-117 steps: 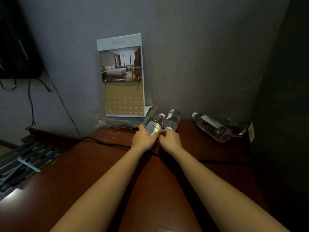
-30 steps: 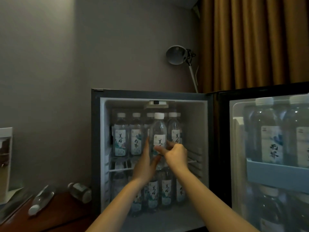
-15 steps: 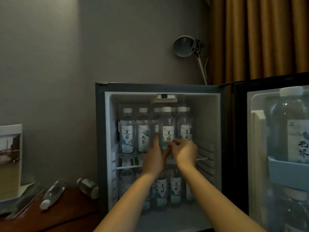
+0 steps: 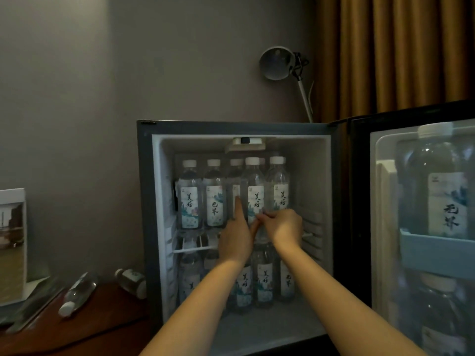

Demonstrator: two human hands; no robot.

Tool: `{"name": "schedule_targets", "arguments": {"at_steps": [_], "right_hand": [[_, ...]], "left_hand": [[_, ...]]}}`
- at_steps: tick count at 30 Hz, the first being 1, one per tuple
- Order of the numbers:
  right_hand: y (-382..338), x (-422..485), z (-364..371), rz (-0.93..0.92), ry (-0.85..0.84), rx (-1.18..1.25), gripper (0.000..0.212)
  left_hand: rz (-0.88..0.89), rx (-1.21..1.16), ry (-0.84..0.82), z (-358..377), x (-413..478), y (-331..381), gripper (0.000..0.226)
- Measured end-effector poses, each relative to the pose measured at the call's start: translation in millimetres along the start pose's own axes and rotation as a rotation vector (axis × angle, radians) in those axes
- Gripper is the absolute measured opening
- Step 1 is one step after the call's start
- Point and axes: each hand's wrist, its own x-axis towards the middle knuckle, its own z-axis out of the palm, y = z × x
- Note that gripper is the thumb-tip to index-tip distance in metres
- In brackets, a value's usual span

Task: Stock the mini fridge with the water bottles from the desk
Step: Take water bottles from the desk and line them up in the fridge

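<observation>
step: clear white-capped plastic water bottle (image 4: 255, 194) being seated upright on upper wire shelf (image 4: 190, 250) of black mini fridge (image 4: 144, 201) | left hand (image 4: 235, 242) fingers (image 4: 237, 206) laid straight against it | right hand (image 4: 282, 227) fingers (image 4: 264, 216) pinched on its label | to be slid back level, released only once steady

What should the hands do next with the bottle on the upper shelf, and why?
Probably let go and draw both hands out. The bottle is upright at the front of the upper shelf; the right hand pinches it, and the left hand touches it with a straight finger. Two bottles lie on the desk, waiting.
</observation>
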Motion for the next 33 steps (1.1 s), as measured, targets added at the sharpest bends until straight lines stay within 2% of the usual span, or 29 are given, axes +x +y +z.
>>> {"name": "schedule_targets", "arguments": {"at_steps": [4, 7, 10, 12, 14, 17, 20, 22, 24, 28, 33], "right_hand": [[7.0, -0.2, -2.4, 0.001, -0.028, -0.045, 0.023], [12.7, -7.6, -2.8, -0.038, -0.063, -0.093, 0.031], [15.0, -25.7, 3.2, -0.051, -0.181, -0.02, 0.031], [12.6, -43.8, 10.3, -0.001, -0.284, 0.113, 0.028], [6.0, -65.1, 21.3, 0.074, -0.424, 0.223, 0.026], [-5.5, -96.0, 33.7, 0.098, -0.641, 0.282, 0.023], [-13.7, -126.7, 55.2, 0.043, -0.902, 0.267, 0.018], [-19.3, -145.7, 74.8, 0.006, -1.064, 0.206, 0.017], [-25.1, -162.3, 97.4, -0.032, -1.157, 0.143, 0.017], [-30.2, -183.3, 149.3, -0.093, -1.17, 0.012, 0.018], [-24.0, -188.6, 220.9, -0.13, -1.066, -0.131, 0.022]], "left_hand": [[-0.015, 0.036, -0.095, -2.6, -7.8, -7.3, 0.081], [-0.018, 0.059, -0.077, -9.9, -21.7, -9.6, 0.077], [0.003, -0.019, 0.047, -29.9, -48.8, -13.1, 0.06], [0.113, -0.096, 0.139, -46.2, -68.5, -21.3, 0.05], [0.181, -0.119, 0.237, -63.9, -82.8, -36.6, 0.042], [0.181, -0.09, 0.398, -89.8, -97.1, -60.3, 0.032], [0.103, -0.014, 0.506, -118.0, -113.1, -98.2, 0.031], [0.015, 0.046, 0.526, -135.1, -123.5, -128.0, 0.029], [-0.099, 0.114, 0.513, -149.6, -132.5, -157.6, 0.027], [-0.331, 0.163, 0.436, -175.3, -146.0, -213.1, 0.023], [-0.546, 0.191, 0.28, -197.2, -146.9, -274.5, 0.021]]}}
